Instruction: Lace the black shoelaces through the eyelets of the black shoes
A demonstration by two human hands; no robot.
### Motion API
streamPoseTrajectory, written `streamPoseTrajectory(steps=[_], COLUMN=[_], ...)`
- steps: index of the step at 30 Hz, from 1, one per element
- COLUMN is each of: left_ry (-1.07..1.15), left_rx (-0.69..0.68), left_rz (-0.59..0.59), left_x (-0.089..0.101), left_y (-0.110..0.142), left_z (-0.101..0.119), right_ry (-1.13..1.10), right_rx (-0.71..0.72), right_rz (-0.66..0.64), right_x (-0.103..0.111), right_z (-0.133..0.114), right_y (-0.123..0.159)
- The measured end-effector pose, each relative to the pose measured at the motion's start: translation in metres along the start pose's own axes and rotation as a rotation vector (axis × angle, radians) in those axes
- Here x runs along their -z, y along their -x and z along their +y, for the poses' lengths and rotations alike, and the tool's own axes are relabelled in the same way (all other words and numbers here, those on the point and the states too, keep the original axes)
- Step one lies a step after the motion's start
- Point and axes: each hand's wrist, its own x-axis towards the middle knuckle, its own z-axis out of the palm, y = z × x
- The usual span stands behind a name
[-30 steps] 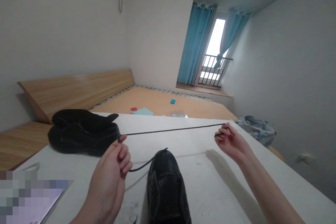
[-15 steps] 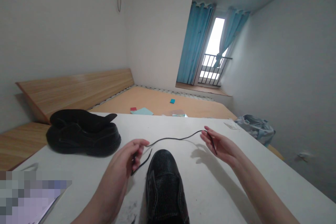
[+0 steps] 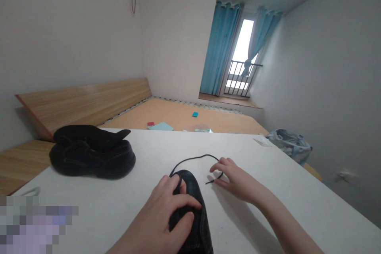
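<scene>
Two bare hands are at work on the white worktop point(image 3: 238, 147). The left hand point(image 3: 166, 214) is spread over a black pebbled-leather shoe point(image 3: 192, 184), with its fingers pressed across the upper, clamped on it from above. That shoe lies lengthwise on the worktop, directly in front of the person. A thin black lace point(image 3: 193, 158) leaves the far end of the shoe, arcs over the worktop and curls down to the right hand point(image 3: 235, 178). This hand sits just beside the shoe, its fingers curved around the lace's loose end, though whether they actually pinch it is hard to tell.

Further left on the worktop, well apart from both hands, a black shoe point(image 3: 92, 158) has another dark shoe lying across it. A pixelated patch point(image 3: 29, 226) hides whatever sits in the near left corner. Beyond the far edge lies a pale wooden bed base point(image 3: 178, 117) with a wooden headboard point(image 3: 80, 107), and a few small paper pieces are scattered on the base – a pale teal sheet point(image 3: 160, 126) among them. To the right, a patterned plastic bag point(image 3: 288, 147) sits by the worktop's corner, and blue curtains point(image 3: 222, 47) frame a bright balcony door.
</scene>
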Motion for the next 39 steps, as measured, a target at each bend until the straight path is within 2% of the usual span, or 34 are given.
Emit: streamPoseTrajectory(steps=[4, 7, 12, 14, 22, 27, 34, 39], left_ry=[-0.085, -0.112, -0.075, -0.050, -0.033, -0.015, -0.069, -0.139], left_rx=[0.105, 0.180, 0.245, 0.236, 0.205, 0.128, 0.219, 0.235], left_rz=[0.012, 0.004, 0.002, 0.015, 0.040, 0.081, 0.062, 0.058], left_x=[-0.008, -0.012, -0.015, -0.016, -0.019, -0.019, -0.018, -0.015], left_y=[-0.005, -0.007, -0.009, -0.008, -0.007, -0.008, -0.010, -0.012], left_z=[0.005, 0.007, 0.004, 0.002, -0.002, -0.002, 0.011, 0.020], right_ry=[0.018, -0.080, -0.423, -0.523, -0.687, -0.735, -0.921, -0.941], right_rx=[0.053, 0.053, 0.093, 0.087, 0.041, 0.041, 0.093, 0.109], right_rz=[-0.061, -0.120, -0.447, -0.515, -0.538, -0.527, -0.586, -0.576], right_x=[-0.014, -0.011, 0.008, 0.009, 0.001, 0.001, -0.006, -0.008], right_z=[-0.013, -0.018, -0.030, -0.033, -0.035, -0.038, -0.034, -0.033], right_y=[-0.007, -0.004, 0.013, 0.015, 0.014, 0.014, 0.014, 0.013])
